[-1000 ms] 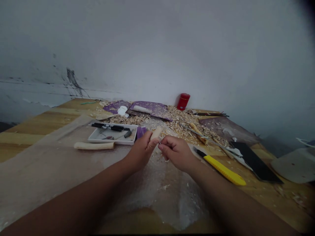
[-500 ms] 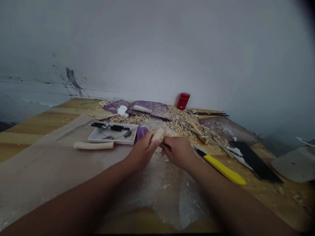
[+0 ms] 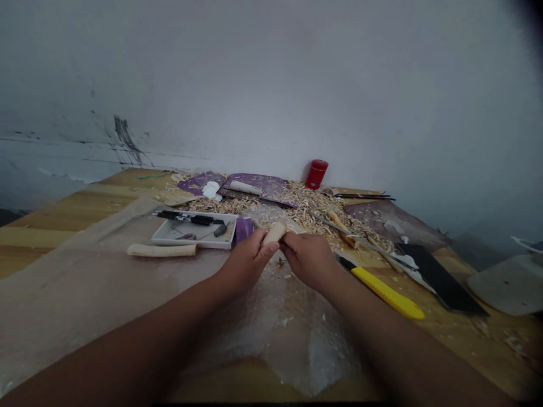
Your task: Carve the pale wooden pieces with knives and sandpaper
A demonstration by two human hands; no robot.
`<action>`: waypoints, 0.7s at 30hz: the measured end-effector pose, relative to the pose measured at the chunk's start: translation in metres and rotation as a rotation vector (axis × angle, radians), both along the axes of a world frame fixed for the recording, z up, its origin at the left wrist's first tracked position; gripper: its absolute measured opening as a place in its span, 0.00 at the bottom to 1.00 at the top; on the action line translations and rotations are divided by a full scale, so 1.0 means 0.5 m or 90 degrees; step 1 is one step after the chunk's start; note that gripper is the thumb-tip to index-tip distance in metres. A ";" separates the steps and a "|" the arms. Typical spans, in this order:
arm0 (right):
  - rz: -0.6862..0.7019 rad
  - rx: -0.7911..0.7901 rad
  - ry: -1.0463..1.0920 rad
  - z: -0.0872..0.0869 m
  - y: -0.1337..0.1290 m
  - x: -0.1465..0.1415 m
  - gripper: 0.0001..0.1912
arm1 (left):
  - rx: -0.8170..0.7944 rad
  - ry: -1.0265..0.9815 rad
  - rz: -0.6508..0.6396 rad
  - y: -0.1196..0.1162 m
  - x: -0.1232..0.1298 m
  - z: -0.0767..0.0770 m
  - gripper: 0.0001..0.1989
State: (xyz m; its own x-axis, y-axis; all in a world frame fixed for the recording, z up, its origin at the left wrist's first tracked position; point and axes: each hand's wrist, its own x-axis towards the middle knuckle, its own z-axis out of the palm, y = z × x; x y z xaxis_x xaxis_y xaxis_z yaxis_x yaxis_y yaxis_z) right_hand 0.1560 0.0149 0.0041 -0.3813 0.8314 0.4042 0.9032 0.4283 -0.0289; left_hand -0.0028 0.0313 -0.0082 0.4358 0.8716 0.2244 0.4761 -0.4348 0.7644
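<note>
A short, pale piece of wood (image 3: 275, 232) sits in my left hand (image 3: 242, 261), whose fingers are wrapped round it with the thumb along its near side. The fingers of my right hand (image 3: 309, 258) are bent and pressed together at the wood's right end. Whatever they pinch there, if anything, is hidden. Both hands are over a crumpled translucent plastic sheet (image 3: 169, 302). Just left of my left hand is a purple strip (image 3: 244, 229), beside a white tray (image 3: 212, 245) with pens and small grinding bits.
A curved wooden stick (image 3: 162, 250) lies in front of the tray. Wood shavings (image 3: 311, 209) are heaped behind the hands, near a red canister (image 3: 316, 174) at the wall. To the right are a yellow utility knife (image 3: 388, 291), a long thin file (image 3: 369, 242) and a black slab (image 3: 443, 280).
The piece of wood has turned slightly, and its upper end now tips a little farther right. My right fingers have shifted slightly up along its end. Everything else lies as before.
</note>
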 end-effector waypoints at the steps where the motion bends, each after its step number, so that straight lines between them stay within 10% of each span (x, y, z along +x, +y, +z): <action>1: 0.006 -0.008 -0.003 -0.001 0.000 -0.001 0.12 | 0.001 0.002 0.001 0.001 0.000 0.000 0.15; 13: 0.132 -0.134 0.156 0.012 -0.003 0.005 0.12 | 0.023 0.014 -0.001 0.003 -0.001 -0.004 0.13; 21: 0.224 -0.512 0.508 0.019 -0.004 0.013 0.12 | 0.041 -0.034 -0.034 -0.008 -0.006 0.014 0.13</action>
